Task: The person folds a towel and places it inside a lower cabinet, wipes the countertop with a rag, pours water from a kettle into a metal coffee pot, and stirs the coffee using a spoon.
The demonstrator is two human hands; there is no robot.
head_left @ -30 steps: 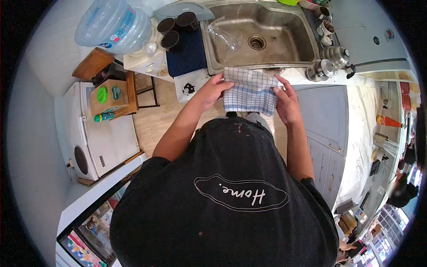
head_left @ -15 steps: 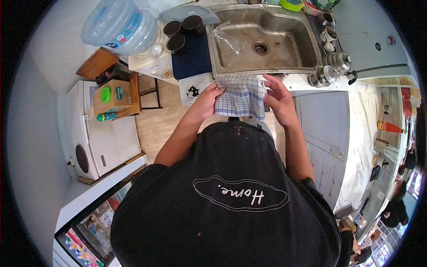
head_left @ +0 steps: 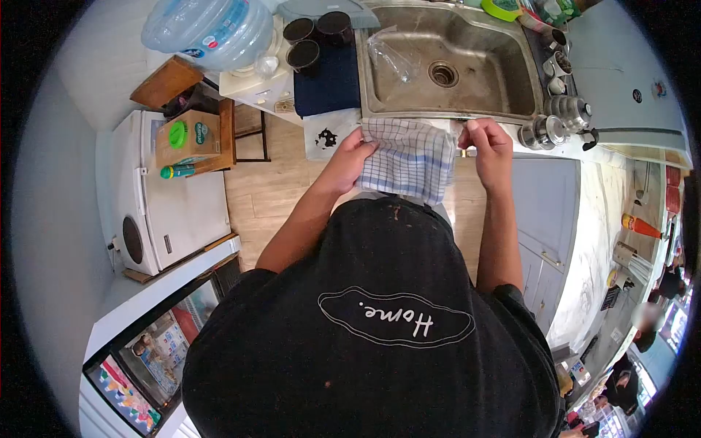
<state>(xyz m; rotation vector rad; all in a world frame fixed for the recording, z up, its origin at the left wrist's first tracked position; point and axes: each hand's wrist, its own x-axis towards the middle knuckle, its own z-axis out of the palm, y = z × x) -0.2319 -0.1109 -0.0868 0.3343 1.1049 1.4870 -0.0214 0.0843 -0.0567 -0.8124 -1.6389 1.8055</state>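
Note:
A white dish towel (head_left: 409,157) with blue and grey checks hangs loosely in front of the sink's near edge. My left hand (head_left: 352,162) is closed on its left edge, thumb on top. To the right of the towel is my right hand (head_left: 491,146), raised by the counter edge with its fingers drawn together in a pinch. What sits between those fingertips, if anything, is too small to make out. A narrow gap shows between the towel's right edge and this hand.
Beyond the towel is a steel sink (head_left: 526,80) with a clear plastic bottle (head_left: 394,60) in it. Black cups (head_left: 304,55) stand on a dark blue cloth (head_left: 328,95) to the left. A steel kettle (head_left: 540,133) is at the right. A large water bottle (head_left: 212,33) stands back left.
My right hand has moved right, away from the towel's edge, and its spread fingers have come together. The left hand keeps its hold. The view has shifted slightly.

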